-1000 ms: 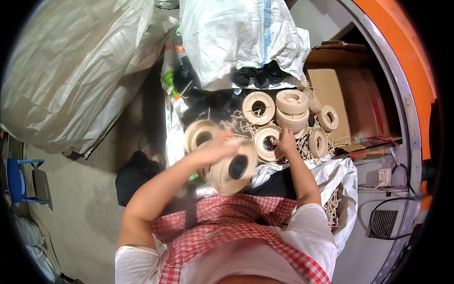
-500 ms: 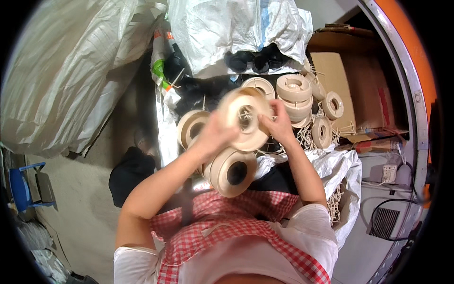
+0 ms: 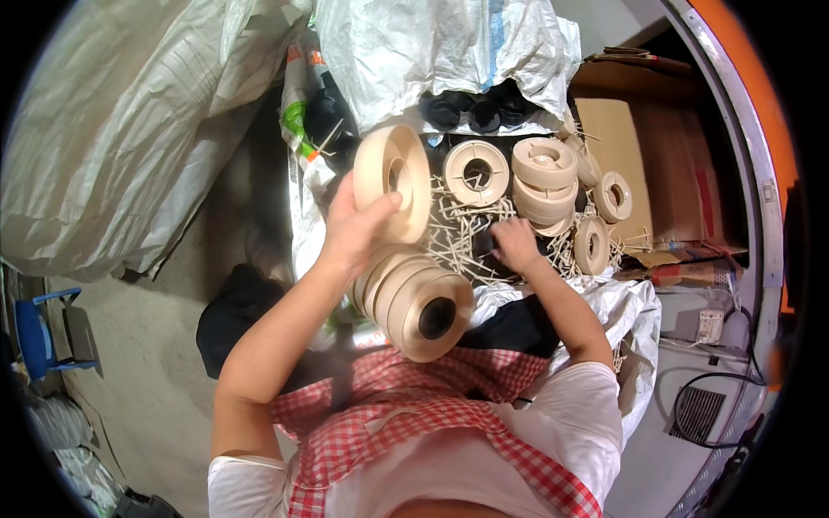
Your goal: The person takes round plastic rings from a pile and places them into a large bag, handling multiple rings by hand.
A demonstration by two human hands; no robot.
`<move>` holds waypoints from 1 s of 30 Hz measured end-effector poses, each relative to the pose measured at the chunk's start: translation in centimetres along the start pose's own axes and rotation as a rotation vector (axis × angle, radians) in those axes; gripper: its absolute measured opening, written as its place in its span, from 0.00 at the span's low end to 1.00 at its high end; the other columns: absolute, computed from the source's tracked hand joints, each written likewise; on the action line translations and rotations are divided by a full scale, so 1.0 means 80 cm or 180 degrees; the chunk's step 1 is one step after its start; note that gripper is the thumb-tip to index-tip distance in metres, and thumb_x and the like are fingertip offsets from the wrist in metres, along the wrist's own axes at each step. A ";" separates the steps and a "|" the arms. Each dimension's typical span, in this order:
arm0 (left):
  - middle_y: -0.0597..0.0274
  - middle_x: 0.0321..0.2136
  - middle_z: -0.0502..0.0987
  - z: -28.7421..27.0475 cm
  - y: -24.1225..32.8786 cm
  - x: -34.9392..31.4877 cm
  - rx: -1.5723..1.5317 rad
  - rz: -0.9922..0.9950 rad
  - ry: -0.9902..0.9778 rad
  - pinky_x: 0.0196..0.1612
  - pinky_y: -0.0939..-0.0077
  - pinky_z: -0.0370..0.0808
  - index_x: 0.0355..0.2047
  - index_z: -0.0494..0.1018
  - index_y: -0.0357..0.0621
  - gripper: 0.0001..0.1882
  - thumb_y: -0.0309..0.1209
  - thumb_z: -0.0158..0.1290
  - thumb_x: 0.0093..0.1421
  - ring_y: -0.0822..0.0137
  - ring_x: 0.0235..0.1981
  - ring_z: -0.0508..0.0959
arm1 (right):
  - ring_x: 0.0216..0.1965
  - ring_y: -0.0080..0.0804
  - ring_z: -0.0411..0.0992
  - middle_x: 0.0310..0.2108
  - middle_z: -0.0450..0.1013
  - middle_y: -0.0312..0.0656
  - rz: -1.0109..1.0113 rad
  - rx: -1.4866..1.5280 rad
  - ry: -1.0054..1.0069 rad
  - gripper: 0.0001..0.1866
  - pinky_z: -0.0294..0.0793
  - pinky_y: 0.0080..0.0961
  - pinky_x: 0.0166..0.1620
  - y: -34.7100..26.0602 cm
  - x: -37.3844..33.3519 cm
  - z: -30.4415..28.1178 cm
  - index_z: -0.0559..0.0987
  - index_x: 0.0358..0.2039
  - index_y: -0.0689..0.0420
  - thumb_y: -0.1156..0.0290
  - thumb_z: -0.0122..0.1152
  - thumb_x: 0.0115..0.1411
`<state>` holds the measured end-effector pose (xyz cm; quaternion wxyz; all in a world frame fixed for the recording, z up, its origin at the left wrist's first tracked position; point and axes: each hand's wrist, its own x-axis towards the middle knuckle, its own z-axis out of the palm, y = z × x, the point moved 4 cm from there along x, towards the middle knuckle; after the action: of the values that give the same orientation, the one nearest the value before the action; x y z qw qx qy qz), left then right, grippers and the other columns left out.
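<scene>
One beige ring (image 3: 373,166), far left, I see gripped by the left hand (image 3: 350,231); whether the right hand (image 3: 518,246) grips, I can't tell.

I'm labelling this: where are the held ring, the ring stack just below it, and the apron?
Held ring (image 3: 369,173): head view, on its outer wall.
Ring stack (image 3: 401,304): head view, on its side.
Apron (image 3: 432,411): head view, on its checked cloth.

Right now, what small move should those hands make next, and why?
Probably lower the beige ring toward the row of similar rings: the left hand grips it just beyond them, while the right hand is off by the loose sticks.
</scene>
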<state>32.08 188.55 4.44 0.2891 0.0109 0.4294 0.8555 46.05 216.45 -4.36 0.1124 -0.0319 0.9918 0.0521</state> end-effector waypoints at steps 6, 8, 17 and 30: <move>0.61 0.37 0.75 0.010 -0.018 0.001 0.0745 0.0405 -0.0336 0.37 0.79 0.74 0.51 0.66 0.38 0.28 0.29 0.61 0.50 0.73 0.34 0.75 | 0.31 0.29 0.66 0.27 0.68 0.38 0.0913 0.2566 0.1776 0.15 0.66 0.26 0.35 0.005 0.014 -0.106 0.71 0.39 0.61 0.73 0.61 0.51; 0.60 0.36 0.75 0.025 -0.021 -0.007 0.0793 0.0292 -0.0584 0.36 0.77 0.75 0.52 0.63 0.37 0.30 0.29 0.60 0.50 0.71 0.33 0.76 | 0.27 0.12 0.63 0.29 0.69 0.30 0.0649 0.3921 0.2063 0.15 0.64 0.13 0.30 -0.027 0.031 -0.122 0.71 0.48 0.61 0.74 0.51 0.60; 0.58 0.44 0.71 0.026 -0.004 -0.023 0.0157 0.0279 -0.0913 0.46 0.74 0.72 0.56 0.57 0.38 0.34 0.25 0.59 0.50 0.70 0.43 0.73 | 0.37 0.20 0.69 0.33 0.72 0.37 0.0397 0.3159 0.2301 0.19 0.69 0.18 0.40 -0.136 0.071 -0.176 0.69 0.54 0.56 0.66 0.51 0.63; 0.63 0.43 0.73 0.025 0.014 -0.027 0.0830 -0.0186 -0.1444 0.45 0.78 0.72 0.53 0.64 0.39 0.27 0.29 0.59 0.53 0.74 0.43 0.73 | 0.51 0.46 0.64 0.51 0.62 0.52 0.0005 0.3142 0.1224 0.34 0.67 0.43 0.51 -0.154 0.039 -0.195 0.65 0.54 0.55 0.75 0.66 0.44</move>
<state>33.85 188.43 7.02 0.3987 0.2272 0.4603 0.7599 40.51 202.32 8.86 -0.0699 0.0165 0.9010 -0.4277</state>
